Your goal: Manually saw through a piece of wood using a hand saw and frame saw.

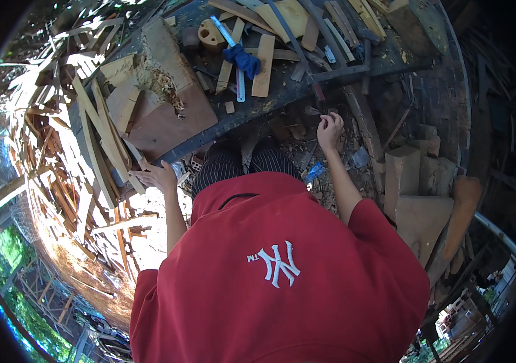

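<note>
My left hand (155, 175) rests with fingers spread on the front edge of a dark workbench (258, 106), beside several leaning wooden slats (104, 139). Just above it lies a big reddish-brown wooden slab (173, 118) with pale shavings (162, 81) on top. My right hand (330, 130) hangs below the bench's front edge with fingers curled; I see nothing in them. A thin tool with a dark red handle (317, 92) pokes over the edge just above that hand. My red shirt and striped trousers fill the lower middle.
On the bench lie a blue clamp (241, 58) over a metal ruler (241, 88), wooden strips (264, 66) and a round wooden piece (211, 34). Scrap wood (58, 169) is heaped at left. Cut blocks (415, 181) stand at right. A blue scrap (314, 172) lies on the ground.
</note>
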`<act>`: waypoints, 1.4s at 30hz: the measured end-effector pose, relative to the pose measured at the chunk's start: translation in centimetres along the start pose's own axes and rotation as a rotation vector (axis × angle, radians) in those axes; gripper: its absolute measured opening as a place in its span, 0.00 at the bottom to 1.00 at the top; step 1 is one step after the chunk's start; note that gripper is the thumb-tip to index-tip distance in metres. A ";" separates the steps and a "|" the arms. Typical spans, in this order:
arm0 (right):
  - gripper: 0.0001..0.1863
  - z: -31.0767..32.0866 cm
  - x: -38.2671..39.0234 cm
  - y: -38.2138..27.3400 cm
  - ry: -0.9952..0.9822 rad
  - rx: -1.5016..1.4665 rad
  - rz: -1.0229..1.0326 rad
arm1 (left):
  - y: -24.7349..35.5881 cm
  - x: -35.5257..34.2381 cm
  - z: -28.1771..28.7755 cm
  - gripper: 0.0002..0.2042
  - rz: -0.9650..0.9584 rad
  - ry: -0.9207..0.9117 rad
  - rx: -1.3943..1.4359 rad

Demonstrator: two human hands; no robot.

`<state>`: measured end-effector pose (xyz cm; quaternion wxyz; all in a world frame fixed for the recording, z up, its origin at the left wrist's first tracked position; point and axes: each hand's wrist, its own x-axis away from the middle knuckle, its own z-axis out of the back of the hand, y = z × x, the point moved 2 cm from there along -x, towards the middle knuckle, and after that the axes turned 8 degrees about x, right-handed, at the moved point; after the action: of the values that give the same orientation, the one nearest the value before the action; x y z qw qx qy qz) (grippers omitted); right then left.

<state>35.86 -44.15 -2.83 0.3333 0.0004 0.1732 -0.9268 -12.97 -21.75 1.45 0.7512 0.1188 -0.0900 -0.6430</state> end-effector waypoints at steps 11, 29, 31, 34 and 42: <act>0.08 2.9 17.7 9.7 0.098 0.095 -0.724 | -3.7 2.9 -4.3 0.42 -0.236 -0.303 -0.176; 0.19 2.7 35.1 5.3 -0.548 0.188 -0.639 | -5.9 5.0 -3.9 0.41 -0.872 -0.330 -0.259; 0.16 -0.4 38.8 8.3 -0.315 0.423 -0.465 | -3.6 5.8 -3.7 0.40 -0.857 -0.386 -0.220; 0.13 -1.1 39.5 8.9 -0.097 0.557 -0.318 | -1.8 6.8 -4.0 0.40 -0.804 -0.405 -0.190; 0.11 13.7 53.2 22.9 -0.296 0.082 -0.733 | 1.9 10.0 -4.3 0.40 -0.535 -0.440 -0.101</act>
<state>10.14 -97.83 -3.51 0.0012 -0.1816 0.0750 -0.9805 -8.39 -31.09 -2.28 0.5237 -0.0404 -0.1834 -0.8309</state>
